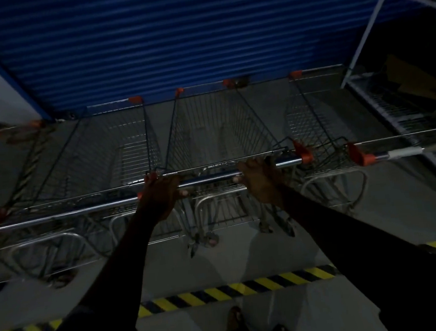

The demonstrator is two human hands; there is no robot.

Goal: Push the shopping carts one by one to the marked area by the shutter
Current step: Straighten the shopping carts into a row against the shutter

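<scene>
Head view | left hand (161, 193), right hand (261, 185) both gripping handle (212, 178) | cart (247, 126) dead ahead between other carts (126, 146); long axis toward shutter (175, 38), nose near it; hands level, neither nearer

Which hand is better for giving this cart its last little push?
Probably the right hand: it grips the cart handle nearer its middle. The left hand grips the far end, so its push might swing the cart sideways.

Head view — forward, steeply downward
</scene>
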